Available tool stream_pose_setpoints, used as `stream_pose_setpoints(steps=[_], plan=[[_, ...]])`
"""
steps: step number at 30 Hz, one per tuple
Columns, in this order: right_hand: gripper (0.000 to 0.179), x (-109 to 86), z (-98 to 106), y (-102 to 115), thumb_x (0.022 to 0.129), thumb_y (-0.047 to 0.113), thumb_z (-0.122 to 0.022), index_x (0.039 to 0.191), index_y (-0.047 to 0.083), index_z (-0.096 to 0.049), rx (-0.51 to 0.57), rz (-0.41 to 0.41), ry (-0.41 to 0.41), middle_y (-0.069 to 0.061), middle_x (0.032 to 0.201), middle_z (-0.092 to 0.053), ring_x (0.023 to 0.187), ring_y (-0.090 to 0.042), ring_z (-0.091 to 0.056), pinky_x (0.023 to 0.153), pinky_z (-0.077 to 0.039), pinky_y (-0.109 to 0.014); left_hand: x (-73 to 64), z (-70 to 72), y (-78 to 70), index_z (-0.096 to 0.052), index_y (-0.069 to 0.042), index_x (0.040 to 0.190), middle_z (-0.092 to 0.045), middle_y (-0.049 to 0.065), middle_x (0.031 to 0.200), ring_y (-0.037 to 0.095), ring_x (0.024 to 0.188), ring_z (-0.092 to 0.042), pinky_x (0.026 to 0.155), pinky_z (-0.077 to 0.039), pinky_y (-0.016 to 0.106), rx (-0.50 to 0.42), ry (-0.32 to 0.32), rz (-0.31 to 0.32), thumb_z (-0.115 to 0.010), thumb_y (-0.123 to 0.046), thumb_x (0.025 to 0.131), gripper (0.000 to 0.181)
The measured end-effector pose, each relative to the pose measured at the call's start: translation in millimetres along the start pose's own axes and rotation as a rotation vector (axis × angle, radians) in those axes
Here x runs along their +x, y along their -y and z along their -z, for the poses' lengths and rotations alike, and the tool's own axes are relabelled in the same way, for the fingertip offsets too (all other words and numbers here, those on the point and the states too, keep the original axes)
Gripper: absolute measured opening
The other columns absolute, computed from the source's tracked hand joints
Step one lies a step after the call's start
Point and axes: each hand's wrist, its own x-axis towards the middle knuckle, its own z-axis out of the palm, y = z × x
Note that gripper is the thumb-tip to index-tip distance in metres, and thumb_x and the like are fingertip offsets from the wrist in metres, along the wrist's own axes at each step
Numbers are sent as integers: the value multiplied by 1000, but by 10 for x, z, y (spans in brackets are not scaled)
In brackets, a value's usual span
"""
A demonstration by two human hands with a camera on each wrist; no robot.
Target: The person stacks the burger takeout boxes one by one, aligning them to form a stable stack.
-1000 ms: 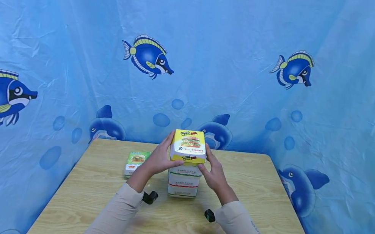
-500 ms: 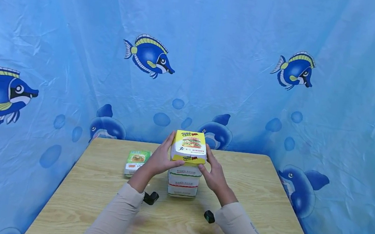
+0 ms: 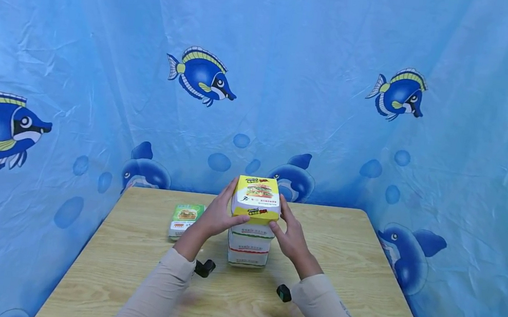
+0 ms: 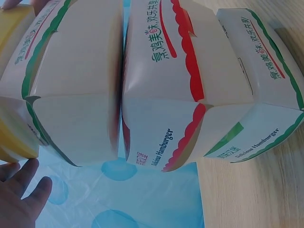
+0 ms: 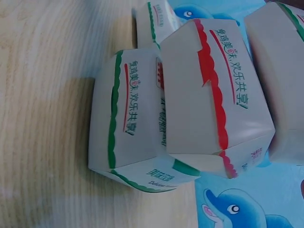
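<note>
A yellow-and-white hamburger box (image 3: 257, 195) tops a stack of white hamburger boxes in the head view. My left hand (image 3: 218, 211) and right hand (image 3: 291, 237) grip it from opposite sides, thumbs at its lower front edge. Directly beneath is a green-trimmed box (image 4: 76, 61). Below that comes a red-trimmed box (image 5: 213, 95), sitting askew on the green-trimmed bottom box (image 5: 126, 114). In the left wrist view, left fingers (image 4: 23, 190) reach the yellow box's edge. The right wrist view does not show the right hand.
A green-topped hamburger box (image 3: 186, 218) stands on the wooden table (image 3: 122, 263), left of the stack and partly behind the left arm. Black wrist devices (image 3: 205, 268) hang under the forearms. A blue sea-patterned curtain (image 3: 262, 77) surrounds the table's back and sides.
The yellow box's front edge has dipped slightly while both hands keep their hold. The stack and the green-topped box stay in place.
</note>
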Motion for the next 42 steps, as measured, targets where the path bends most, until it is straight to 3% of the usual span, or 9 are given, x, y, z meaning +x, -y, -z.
stream_pose_setpoints(steps=[7,22,34,38,42], plan=[[72,-24,-18,5,98,45,-52,156,40,-9,-5,-67,11,-4,155,-33,132,-37,-42,100,-33,-67,-8,5,-12,-3,-43,154,-14,-1,161,34,141,-27,100,-35,63,11,2,-4,-69,-70,74,108],[77,4,-23,-24,97,46,-55,157,38,-7,-7,-58,18,-3,158,-27,132,-39,-42,100,-34,-65,-59,-6,55,1,-47,153,-8,-4,162,32,144,-18,102,-29,67,34,15,34,-71,-70,72,110],[78,40,-33,48,95,47,-57,156,41,-9,-18,-59,24,0,157,-29,133,-37,-42,100,-31,-69,-102,2,98,-5,-40,155,-17,-2,160,31,138,-34,103,-33,62,-25,9,11,-75,-63,73,111],[77,42,-34,54,96,46,-57,156,38,-10,-18,-37,23,-1,157,-30,132,-37,-43,100,-31,-68,-114,7,115,-6,-42,155,-18,-1,160,32,137,-34,102,-33,64,-39,-2,12,-76,-63,72,110],[77,39,-44,40,96,46,-56,157,37,-10,-18,-27,35,-2,157,-30,133,-35,-42,101,-32,-66,-115,4,139,-8,-43,155,-18,-4,160,29,139,-31,105,-34,57,-32,-3,14,-76,-64,72,109]])
